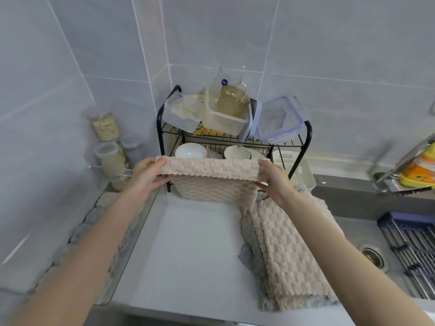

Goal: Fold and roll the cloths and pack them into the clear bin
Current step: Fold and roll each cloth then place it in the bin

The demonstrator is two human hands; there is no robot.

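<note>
**Holding a beige cloth (211,182) stretched over the counter (188,243)**

From the head camera: reaching forward with both bare forearms, roughly level with each other and converging slightly. Clutching the cloth's upper edge at its left end with the left hand (147,174), fingers curled round the fabric. Doing likewise at the right end with the right hand (274,178), wrist turned a little inward. Holding the cloth spread between the two, doubled over at the top so that a second layer hangs down in front of the black dish rack (235,137). Cannot tell whether its lower edge touches the counter.

To the left, partly under the left forearm: a clear bin (134,243), with rolled cloths (103,201) in beige and grey lined up inside along its length.

To the right, under the right forearm: a flat pile of cloths (289,250), beige over grey, lying on the counter just beside the sink (353,243).

On the rack's upper tier: clear plastic boxes (181,114), one with a glass jug (233,97) standing in it, another shut under a blue-rimmed lid (280,121). On the lower tier: white bowls (190,150).

By the left wall: jars (104,125), one filled with pale flakes.
</note>
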